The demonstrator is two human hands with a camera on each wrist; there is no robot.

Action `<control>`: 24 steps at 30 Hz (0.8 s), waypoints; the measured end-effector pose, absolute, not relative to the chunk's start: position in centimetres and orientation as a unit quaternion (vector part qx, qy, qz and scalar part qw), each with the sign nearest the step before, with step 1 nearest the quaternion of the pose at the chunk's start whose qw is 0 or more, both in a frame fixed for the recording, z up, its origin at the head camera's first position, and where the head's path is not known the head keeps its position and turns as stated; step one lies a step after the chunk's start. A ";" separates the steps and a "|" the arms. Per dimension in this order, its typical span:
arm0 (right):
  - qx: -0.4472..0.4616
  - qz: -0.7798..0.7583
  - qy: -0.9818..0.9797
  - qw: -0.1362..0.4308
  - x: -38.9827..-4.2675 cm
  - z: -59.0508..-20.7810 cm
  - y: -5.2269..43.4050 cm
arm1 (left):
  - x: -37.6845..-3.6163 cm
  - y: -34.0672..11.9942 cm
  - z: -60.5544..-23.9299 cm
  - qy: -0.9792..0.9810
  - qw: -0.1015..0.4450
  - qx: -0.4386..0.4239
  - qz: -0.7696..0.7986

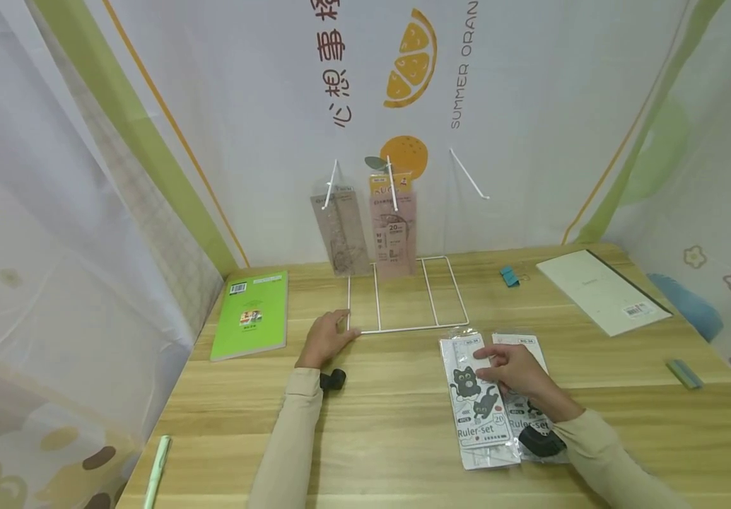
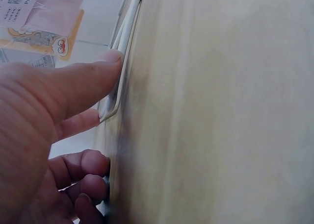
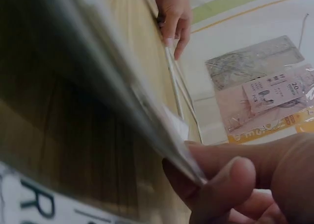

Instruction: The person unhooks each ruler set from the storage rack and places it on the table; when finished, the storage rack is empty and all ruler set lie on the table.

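My right hand [image 1: 521, 375] pinches the edge of a clear-wrapped ruler set [image 1: 476, 403] with a black cat print, thumb against fingers. In the right wrist view the pack [image 3: 132, 96] is seen edge-on. A second ruler set [image 1: 527, 346] lies beneath that hand, partly covered by it. My left hand [image 1: 327, 339] holds the front left corner of a white wire rack [image 1: 404, 329], the thumb [image 2: 100, 72] on its front wire and the index finger at the corner. On the rack's hooks hang a grey ruler pack [image 1: 343, 237] and a pink one [image 1: 394, 240].
A yellow pack [image 1: 381, 184] shows behind the pink one; the right hook [image 1: 469, 174] is bare. A green notebook [image 1: 251, 318] lies at left, a pale green pen [image 1: 157, 472] nearer. At right are a blue binder clip [image 1: 510, 276], a white notebook [image 1: 601, 293] and a small blue-green block [image 1: 683, 375].
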State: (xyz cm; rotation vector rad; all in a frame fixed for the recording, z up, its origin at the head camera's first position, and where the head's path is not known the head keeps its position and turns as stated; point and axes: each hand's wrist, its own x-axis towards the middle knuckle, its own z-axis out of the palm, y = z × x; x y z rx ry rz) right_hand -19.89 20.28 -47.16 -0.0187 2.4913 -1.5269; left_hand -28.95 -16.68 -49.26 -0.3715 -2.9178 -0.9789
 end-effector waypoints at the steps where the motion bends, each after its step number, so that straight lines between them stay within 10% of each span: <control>1: -0.007 -0.509 0.854 0.104 -19.9 -47.2 20.2 | -29.0 -16.7 -49.3 -0.941 0.022 -0.120 -0.315; 24: -0.085 -0.374 0.923 0.015 -22.1 -45.1 20.6 | -29.0 -16.8 -49.3 -0.940 0.018 -0.121 -0.317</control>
